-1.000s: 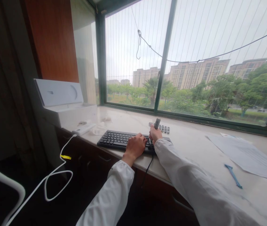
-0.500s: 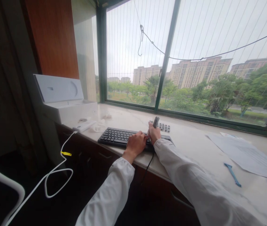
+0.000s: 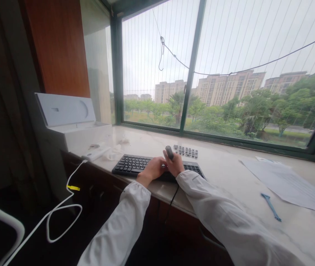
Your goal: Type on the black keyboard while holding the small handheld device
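A black keyboard (image 3: 131,164) lies across the light marble-patterned sill, and its black cable (image 3: 173,199) hangs over the front edge. My right hand (image 3: 176,165) is closed around a dark-handled tool (image 3: 169,151) above the right half of the keyboard; the working end is hidden. Close against it, my left hand (image 3: 153,168) rests over the middle keys with its fingers curled together. Whatever the left fingers pinch, if anything, is covered. Just behind the keyboard, several loose dark keycaps (image 3: 186,151) are laid out in rows.
A white box (image 3: 87,133) with its lid raised stands at the left, beside a white power strip (image 3: 96,154) with a plugged cable. Paper sheets (image 3: 285,181) and a small blue plastic tool (image 3: 270,207) lie to the right. The window frame (image 3: 183,118) bounds the back.
Both hands have shifted a little left along the keyboard and drawn closer together. The dark tool in my right hand now tilts more to the left. The camera view has moved slightly.
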The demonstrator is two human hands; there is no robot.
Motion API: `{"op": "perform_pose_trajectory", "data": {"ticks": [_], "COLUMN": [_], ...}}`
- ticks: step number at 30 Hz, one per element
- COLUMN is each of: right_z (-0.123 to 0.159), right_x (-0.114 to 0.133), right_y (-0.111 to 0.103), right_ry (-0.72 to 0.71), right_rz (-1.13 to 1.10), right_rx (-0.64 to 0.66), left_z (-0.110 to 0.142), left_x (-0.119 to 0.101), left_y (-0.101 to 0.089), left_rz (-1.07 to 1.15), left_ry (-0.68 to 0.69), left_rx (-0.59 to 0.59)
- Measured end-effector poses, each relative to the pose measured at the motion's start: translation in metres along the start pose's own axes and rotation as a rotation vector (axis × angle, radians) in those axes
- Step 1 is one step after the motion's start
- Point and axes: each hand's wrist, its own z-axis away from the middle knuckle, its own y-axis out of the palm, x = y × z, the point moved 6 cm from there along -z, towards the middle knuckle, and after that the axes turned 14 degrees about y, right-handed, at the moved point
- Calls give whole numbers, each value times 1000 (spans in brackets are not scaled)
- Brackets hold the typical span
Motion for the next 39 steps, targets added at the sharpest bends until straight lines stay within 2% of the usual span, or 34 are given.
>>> {"op": "perform_pose_trajectory", "data": {"ticks": [3,7,11,15,17,20,23,26,33,36,39], "right_z": [3,7,1,-16,-24,-31,-35,-37,-37,-39,-42], "right_x": [2,7,4,-4,-3,-4,-15,-23,-30,-31,-36], "right_y": [-1,-4,-14,-32,-39,-42,-51,-56,-55,-57,-55], "right_ry": [-28,-38,70,171,106,-10,36,101,159,152,170], "right_rz": [-11,-31,-54,-42,108,466,689,763,742,687,596], "right_rx": [-5,-41,-139,-197,-150,-51,-60,-71,-23,-26,11], "left_z": [-2,0,5,10,10,6,2,0,-6,-6,-2], "left_x": [-2,-3,-11,-16,-18,-18,-17,-19,-26,-24,-20], "left_y": [2,1,-2,-4,-3,-1,1,0,-3,-8,-16], "left_rz": [11,-18,-89,-164,-199,-257,-307,-328,-371,-365,-358], "left_ry": [37,-41,-62,-80,-85,-107,-124,-118,-63,-100,-166], "left_rx": [11,44,33,-10,5,69,125,149,209,213,168]}}
